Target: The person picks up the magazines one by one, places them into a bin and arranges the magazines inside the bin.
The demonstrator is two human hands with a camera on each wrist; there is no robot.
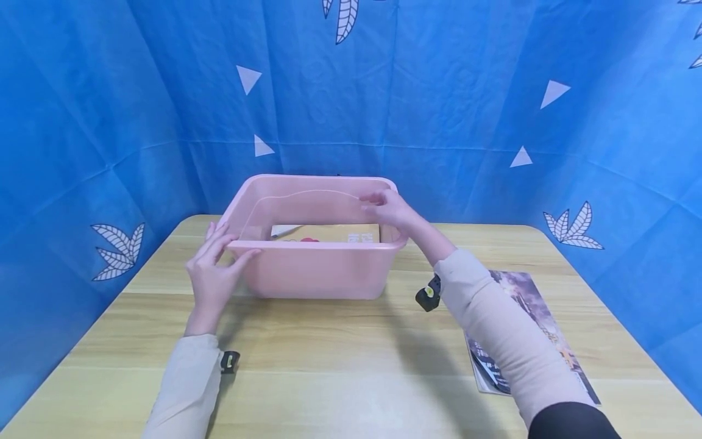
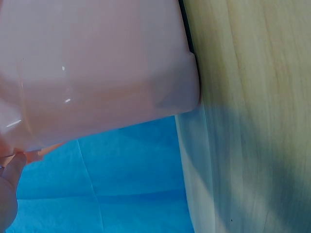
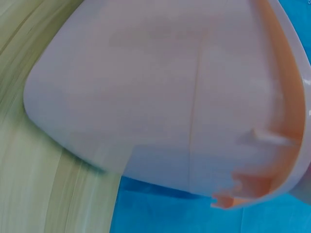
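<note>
A wooden table (image 1: 340,360) bears a pink plastic tub (image 1: 318,268) toward its far middle, holding a flat yellow packet (image 1: 329,233); a magazine (image 1: 526,305) lies near right. The left hand (image 1: 211,277), fingers nearly straight, touches the tub's near-left rim. The right hand (image 1: 392,210) rests lightly curled on the right rim; whether it grips cannot be told.

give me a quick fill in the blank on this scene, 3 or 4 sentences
1. The tub the two hands touch is ____ in colour.
2. The left hand touches the tub's near ____ corner.
3. The magazine on the table lies partly under the right ____.
4. The right hand rests on the tub's ____.

Missing words: pink; left; sleeve; rim
</note>
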